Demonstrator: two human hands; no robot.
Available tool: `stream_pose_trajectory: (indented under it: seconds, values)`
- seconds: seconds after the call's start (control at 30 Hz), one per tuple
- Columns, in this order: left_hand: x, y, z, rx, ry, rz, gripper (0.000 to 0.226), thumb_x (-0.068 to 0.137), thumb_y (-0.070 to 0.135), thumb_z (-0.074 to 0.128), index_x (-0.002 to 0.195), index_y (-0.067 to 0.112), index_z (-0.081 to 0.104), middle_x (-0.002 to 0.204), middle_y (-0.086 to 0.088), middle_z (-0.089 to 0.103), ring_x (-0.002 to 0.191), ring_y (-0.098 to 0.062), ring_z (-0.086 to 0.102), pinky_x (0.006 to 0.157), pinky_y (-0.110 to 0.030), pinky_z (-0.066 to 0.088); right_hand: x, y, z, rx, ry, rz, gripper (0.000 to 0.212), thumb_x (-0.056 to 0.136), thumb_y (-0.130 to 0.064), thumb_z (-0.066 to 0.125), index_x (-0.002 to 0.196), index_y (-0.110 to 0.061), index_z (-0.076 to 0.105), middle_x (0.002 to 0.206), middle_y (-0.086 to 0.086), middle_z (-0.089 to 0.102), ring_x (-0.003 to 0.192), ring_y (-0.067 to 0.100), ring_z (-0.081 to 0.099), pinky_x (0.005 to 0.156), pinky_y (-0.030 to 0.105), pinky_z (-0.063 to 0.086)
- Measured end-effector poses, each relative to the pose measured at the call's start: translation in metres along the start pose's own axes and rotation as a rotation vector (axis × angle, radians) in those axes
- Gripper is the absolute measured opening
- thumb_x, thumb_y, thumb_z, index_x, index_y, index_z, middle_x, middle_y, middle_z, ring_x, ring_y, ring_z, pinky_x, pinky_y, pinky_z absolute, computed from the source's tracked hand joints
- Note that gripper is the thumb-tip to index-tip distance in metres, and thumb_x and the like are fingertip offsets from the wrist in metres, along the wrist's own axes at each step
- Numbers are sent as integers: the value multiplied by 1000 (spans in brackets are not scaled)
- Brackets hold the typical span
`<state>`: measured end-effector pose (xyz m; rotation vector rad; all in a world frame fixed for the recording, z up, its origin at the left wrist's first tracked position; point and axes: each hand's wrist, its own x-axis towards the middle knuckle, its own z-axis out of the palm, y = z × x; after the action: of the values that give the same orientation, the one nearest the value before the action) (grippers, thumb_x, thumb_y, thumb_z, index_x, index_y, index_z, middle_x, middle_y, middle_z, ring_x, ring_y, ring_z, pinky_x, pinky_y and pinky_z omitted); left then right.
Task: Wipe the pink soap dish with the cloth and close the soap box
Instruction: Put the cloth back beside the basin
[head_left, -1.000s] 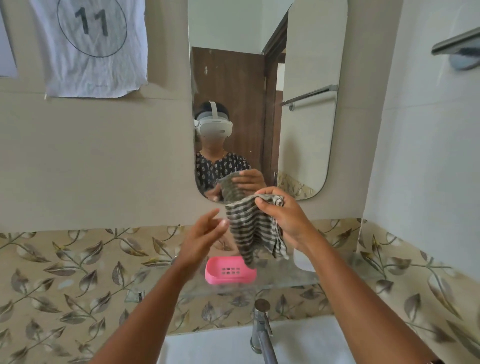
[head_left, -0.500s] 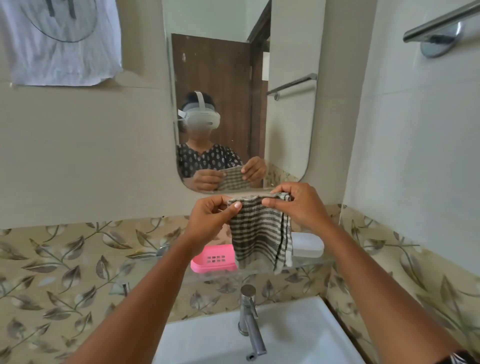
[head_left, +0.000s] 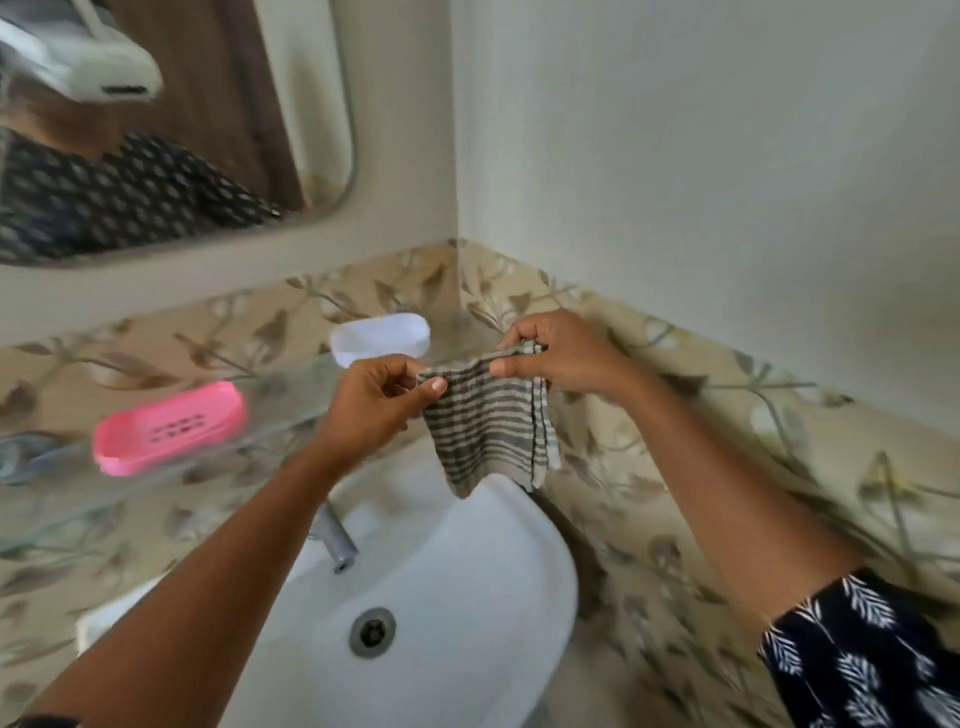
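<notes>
1. Head view: hands hold up the striped cloth (head_left: 491, 421) by its top edge over the white sink (head_left: 447, 587); left hand (head_left: 374, 402) pinches the left corner, right hand (head_left: 558, 353) grasps the right corner.
2. Pink soap dish (head_left: 169, 428) sits open on the glass shelf (head_left: 291, 410), left of the hands and apart from them.
3. White lid (head_left: 382, 338) lies further back on the same shelf, behind the left hand.
4. Tap (head_left: 335, 540) juts out below the shelf.
</notes>
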<state>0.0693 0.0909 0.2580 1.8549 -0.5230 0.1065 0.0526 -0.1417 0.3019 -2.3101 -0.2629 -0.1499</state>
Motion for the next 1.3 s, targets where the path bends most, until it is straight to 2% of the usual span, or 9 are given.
stream_pose_trajectory:
  seconds: [0.13, 0.23, 0.5, 0.63, 0.77, 0.87, 0.97, 1.1, 1.3]
  values:
    - [2, -35, 44, 32, -152, -65, 8, 81, 8, 72, 77, 2, 67, 57, 0, 65, 49, -8, 58, 48, -22, 50, -21, 52, 7, -105, -79, 158, 19, 75, -32, 79, 89, -25, 68, 99, -7, 69, 92, 12, 65, 82, 30, 51]
    - [2, -55, 71, 130, -236, -133, 6, 78, 9, 75, 79, 5, 70, 63, -2, 70, 54, -12, 65, 56, -27, 55, -30, 76, 21, -164, -151, 257, 17, 81, -22, 75, 95, -15, 70, 99, 4, 68, 74, 18, 67, 65, 33, 58]
    - [-11, -84, 102, 295, 53, 179, 6, 81, 8, 69, 84, 12, 70, 82, 2, 67, 71, -8, 63, 66, -12, 49, -48, 99, 52, -259, 317, 8, 13, 81, -1, 66, 91, -9, 69, 91, 5, 70, 62, 6, 55, 62, 23, 50]
    - [-70, -138, 140, 505, -316, -53, 17, 82, 23, 53, 86, 19, 69, 92, -5, 67, 88, -24, 64, 77, -28, 43, -109, 154, 105, -412, 95, 151, 18, 75, 1, 60, 72, -15, 66, 65, -4, 56, 60, 9, 46, 57, 23, 38]
    - [-116, -164, 179, 592, -449, -105, 21, 90, 28, 52, 107, 26, 65, 111, 1, 65, 105, -19, 59, 84, -22, 39, -155, 197, 140, -303, -51, 368, 19, 83, -7, 53, 85, -18, 68, 85, -2, 67, 75, 13, 57, 64, 26, 43]
    - [-123, -164, 185, 583, -413, -127, 21, 91, 27, 52, 109, 28, 64, 111, 3, 64, 104, -17, 59, 85, -23, 41, -162, 203, 142, -274, -17, 371, 18, 78, -6, 53, 79, -16, 67, 78, 5, 67, 69, 15, 57, 62, 31, 46]
    - [-130, -163, 183, 566, -391, -125, 20, 91, 26, 53, 107, 28, 64, 109, 3, 63, 103, -17, 59, 85, -24, 41, -171, 204, 148, -241, 9, 357, 12, 76, -3, 54, 72, -12, 62, 72, 5, 64, 64, 11, 51, 56, 18, 38]
    - [-142, -168, 177, 523, -406, -117, 18, 88, 26, 54, 104, 30, 63, 107, 3, 63, 100, -17, 61, 83, -22, 41, -184, 202, 156, -184, 64, 349, 8, 75, -6, 53, 70, -12, 57, 71, 2, 61, 65, 10, 54, 61, 28, 46]
    - [-156, -177, 166, 427, -376, -56, 23, 68, 31, 63, 89, 32, 57, 72, 15, 64, 65, -1, 61, 57, -10, 44, -199, 197, 164, -205, 49, 354, 15, 75, -9, 60, 71, -20, 52, 79, -4, 59, 77, 9, 56, 71, 25, 50]
